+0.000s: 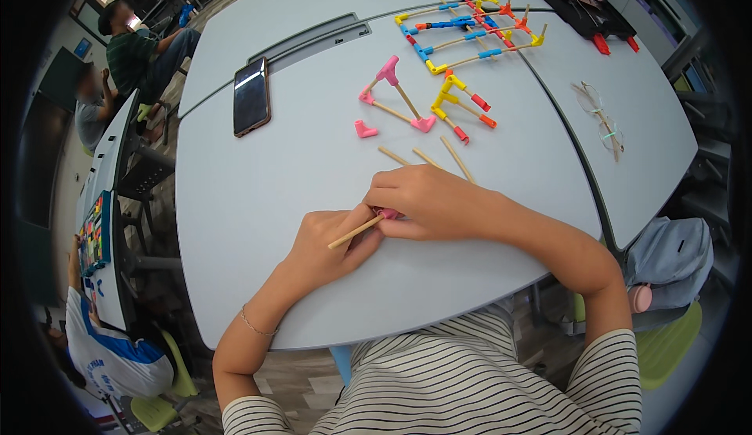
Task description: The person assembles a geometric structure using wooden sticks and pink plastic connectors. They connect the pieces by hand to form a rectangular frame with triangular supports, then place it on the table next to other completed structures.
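Observation:
Near the table's front edge my two hands meet around a pink connector (387, 214). A thin wooden stick (354, 233) runs from it toward the lower left, lying across the fingers of my left hand (333, 241). My right hand (427, 204) closes over the connector from the other side and hides part of it. Just beyond my right hand lie several loose wooden sticks (457, 159). Farther off stands a pink-jointed stick frame (408, 102), with a single pink elbow connector (365, 128) lying to its left.
A yellow-and-red jointed piece (454, 106) and a larger multicoloured stick frame (470, 37) lie farther back. A phone (251, 98) rests at the left, eyeglasses (600, 121) at the right. Seams cross the joined tables; a grey backpack (670, 262) sits on a green chair. People sit at the left.

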A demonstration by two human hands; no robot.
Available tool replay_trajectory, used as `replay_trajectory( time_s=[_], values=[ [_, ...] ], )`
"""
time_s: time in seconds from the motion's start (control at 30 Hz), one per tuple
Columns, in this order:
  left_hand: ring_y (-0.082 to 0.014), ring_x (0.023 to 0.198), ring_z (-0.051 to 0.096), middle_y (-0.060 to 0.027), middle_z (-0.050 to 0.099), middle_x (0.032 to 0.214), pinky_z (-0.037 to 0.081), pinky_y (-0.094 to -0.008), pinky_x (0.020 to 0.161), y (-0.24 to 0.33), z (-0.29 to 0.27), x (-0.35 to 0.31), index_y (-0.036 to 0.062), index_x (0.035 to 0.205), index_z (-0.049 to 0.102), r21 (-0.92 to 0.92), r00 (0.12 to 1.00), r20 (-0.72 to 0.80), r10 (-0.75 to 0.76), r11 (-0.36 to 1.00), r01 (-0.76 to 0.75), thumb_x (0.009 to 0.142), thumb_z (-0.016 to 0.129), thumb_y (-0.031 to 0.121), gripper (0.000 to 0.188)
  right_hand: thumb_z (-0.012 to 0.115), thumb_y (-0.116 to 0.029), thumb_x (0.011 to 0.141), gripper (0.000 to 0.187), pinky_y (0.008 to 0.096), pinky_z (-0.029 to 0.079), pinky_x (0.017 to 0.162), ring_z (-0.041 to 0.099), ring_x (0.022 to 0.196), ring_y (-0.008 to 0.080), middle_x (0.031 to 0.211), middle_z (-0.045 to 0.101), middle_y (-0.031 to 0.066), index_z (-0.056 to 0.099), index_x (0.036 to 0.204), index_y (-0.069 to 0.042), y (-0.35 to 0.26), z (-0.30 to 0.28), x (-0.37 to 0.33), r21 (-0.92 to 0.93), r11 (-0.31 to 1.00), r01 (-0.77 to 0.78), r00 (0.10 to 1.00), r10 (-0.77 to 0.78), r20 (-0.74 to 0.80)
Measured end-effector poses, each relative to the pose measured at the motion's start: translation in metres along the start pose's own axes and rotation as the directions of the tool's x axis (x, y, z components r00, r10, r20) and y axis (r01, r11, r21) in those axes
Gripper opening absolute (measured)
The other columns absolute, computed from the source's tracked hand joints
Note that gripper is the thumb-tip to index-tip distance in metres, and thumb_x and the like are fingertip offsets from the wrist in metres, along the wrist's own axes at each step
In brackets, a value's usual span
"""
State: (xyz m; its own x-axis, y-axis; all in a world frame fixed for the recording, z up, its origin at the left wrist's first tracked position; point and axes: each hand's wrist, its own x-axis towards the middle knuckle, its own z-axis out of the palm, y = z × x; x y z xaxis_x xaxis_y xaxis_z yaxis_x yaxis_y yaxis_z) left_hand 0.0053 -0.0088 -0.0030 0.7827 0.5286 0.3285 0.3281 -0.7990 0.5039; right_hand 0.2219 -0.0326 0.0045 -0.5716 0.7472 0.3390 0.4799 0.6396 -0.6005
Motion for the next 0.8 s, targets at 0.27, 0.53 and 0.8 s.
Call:
replay_trajectory(
  time_s=[0.27, 0.53, 0.8],
  values=[
    [-0.0156, 0.046, 0.053, -0.0041, 0.058, 0.06, 0.041, -0.027, 0.047, 0.0016, -0.0013, 0.0, 0.0043, 0.094, 0.064, -0.02, 0.999, -0.008, -0.036, 0.999, 0.035, 0.079, 0.073, 0.006, 0.018, 0.068, -0.011, 0.079, 0.02, 0.0326, 0.051, 0.066, 0.065, 0.072, 0.0241, 0.084, 0.064, 0.0101, 0.066, 0.096, -0.001, 0.0024, -0.0004, 0.0022, 0.056, 0.998, -0.034, 0.999, 0.034, 0.01],
    [-0.0136, 0.045, 0.047, -0.0026, 0.053, 0.059, 0.039, -0.0259, 0.046, 0.0046, -0.0001, 0.0, 0.0033, 0.095, 0.065, -0.044, 0.99, -0.034, -0.137, 0.99, 0.135, 0.08, 0.073, 0.005, 0.017, 0.069, -0.014, 0.08, 0.02, 0.0326, 0.052, 0.067, 0.066, 0.07, 0.0244, 0.082, 0.068, 0.0117, 0.069, 0.095, -0.002, 0.0008, -0.004, 0.0034, 0.141, 0.981, -0.133, 0.989, 0.14, -0.044],
    [-0.0158, 0.044, 0.051, -0.0016, 0.053, 0.055, 0.042, -0.0286, 0.045, 0.002, 0.0029, -0.0053, 0.006, 0.1, 0.064, -0.013, 0.993, -0.07, -0.098, 0.995, 0.097, 0.083, 0.076, 0.015, 0.023, 0.072, -0.019, 0.081, 0.021, 0.0318, 0.052, 0.063, 0.066, 0.067, 0.0227, 0.077, 0.069, 0.0122, 0.07, 0.092, -0.001, -0.0026, -0.0054, 0.0035, 0.175, 0.963, -0.207, 0.976, 0.215, -0.03]
  ],
)
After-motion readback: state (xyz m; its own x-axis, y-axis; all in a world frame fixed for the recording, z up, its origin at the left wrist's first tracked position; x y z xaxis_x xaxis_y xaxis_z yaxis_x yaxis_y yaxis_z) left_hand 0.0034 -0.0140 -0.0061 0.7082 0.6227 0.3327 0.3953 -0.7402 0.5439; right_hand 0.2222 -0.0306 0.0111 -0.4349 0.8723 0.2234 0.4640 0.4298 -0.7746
